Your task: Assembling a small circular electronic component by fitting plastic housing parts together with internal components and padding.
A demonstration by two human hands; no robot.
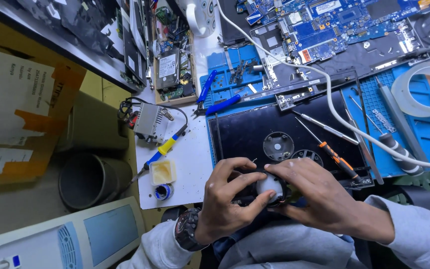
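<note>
Round fan part point(269, 187) pinched between both hands, left hand point(227, 199) and right hand point(319, 194)

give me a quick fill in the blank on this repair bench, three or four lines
1. Both hands, left hand and right hand, hold a small round ____ part.
2. The screwdriver just past the right hand has an ____ and black handle.
3. The left wrist wears a dark ____.
4. The circuit board at the far edge is ____ in colour.

Missing words: white; orange; watch; blue
</note>
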